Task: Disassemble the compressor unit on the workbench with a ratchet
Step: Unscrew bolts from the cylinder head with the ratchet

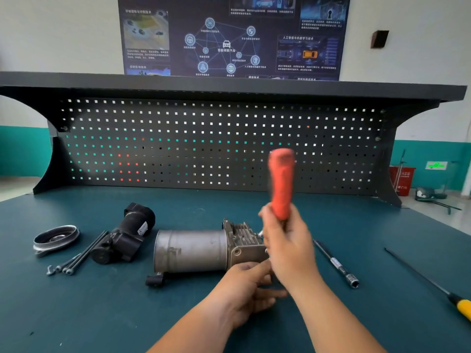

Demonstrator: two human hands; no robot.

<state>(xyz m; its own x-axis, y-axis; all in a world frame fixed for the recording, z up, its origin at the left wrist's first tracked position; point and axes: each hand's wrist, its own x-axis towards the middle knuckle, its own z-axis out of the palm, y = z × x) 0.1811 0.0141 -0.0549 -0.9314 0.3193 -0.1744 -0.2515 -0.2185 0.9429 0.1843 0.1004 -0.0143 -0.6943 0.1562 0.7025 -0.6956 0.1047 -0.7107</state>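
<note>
At 12 o'clock, a dark wall poster [233,36] carries Chinese text. "智能网联汽车" stands under its central car icon [226,44], and "人工智能与机器学习技术" heads its right panel. The smaller lines are too blurred to read. At 3 o'clock, a green wall sign [436,165] and the lettering on a red bin [402,179] are illegible. At 9 o'clock on the tabletop [178,314], the white label [143,228] on a black part [127,238] is too small to read.

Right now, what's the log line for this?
right hand: grips ratchet, handle up | left hand: at compressor, grip unclear

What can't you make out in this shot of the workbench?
Head view: ratchet head, hidden behind the right hand; its red handle is motion-blurred.
Head view: what the left hand touches on the compressor, covered by both hands.
Head view: yellow screwdriver handle, cut by the right edge.
</note>
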